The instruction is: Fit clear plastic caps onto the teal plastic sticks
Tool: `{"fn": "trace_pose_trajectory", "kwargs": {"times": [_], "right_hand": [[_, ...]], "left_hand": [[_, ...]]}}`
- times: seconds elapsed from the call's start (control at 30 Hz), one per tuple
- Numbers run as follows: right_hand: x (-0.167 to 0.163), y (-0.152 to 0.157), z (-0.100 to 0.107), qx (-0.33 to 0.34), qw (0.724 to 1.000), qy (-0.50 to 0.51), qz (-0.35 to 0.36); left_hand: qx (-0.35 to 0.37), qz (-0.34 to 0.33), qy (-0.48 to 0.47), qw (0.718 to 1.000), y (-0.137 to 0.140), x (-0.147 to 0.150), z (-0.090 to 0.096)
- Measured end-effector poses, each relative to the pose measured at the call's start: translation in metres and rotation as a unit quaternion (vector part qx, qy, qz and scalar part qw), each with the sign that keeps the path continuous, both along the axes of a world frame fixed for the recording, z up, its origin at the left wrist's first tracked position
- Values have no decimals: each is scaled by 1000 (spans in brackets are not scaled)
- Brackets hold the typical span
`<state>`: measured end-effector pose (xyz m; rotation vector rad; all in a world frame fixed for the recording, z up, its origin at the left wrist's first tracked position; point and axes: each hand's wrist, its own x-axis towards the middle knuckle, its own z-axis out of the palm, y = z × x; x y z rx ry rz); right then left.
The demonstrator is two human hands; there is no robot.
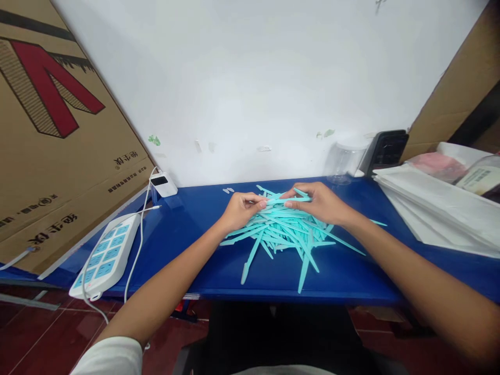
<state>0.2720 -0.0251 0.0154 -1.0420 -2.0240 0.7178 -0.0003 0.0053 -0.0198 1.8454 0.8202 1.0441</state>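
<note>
A heap of slim turquoise eyebrow razors [289, 229] lies on the blue table, some with paler, translucent blade ends. Above the back of the heap, my left hand [242, 208] pinches the pale end of one razor between thumb and fingers. My right hand [318, 202] grips the turquoise handle of that razor [294, 199] from the other side, thumb below and fingers above. Another turquoise piece sticks up by the right fingers; whether they hold it too, I cannot tell. Two small clear pieces [228, 190] lie behind my left hand.
A white power strip [107, 255] with cables and a small white device [164, 184] are at the left, beside a large cardboard box [66, 140]. Back right stand a clear jar [346, 162] and a black object [386, 151]. White bags [437, 208] lie at the right.
</note>
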Motion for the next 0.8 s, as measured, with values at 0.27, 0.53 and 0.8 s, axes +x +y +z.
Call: {"fn": "trace_pose_trajectory", "kwargs": {"times": [0.27,0.53,0.8], "right_hand": [[4,4,1,-31,998,-9,-56],[29,18,-6,-63,993,40,-97],[35,15,11,36,988,23,-146]], "left_hand": [[108,90,58,988,1,3,5],[172,131,146,965,8,-9,2],[244,107,212,940,4,-8,0]]}}
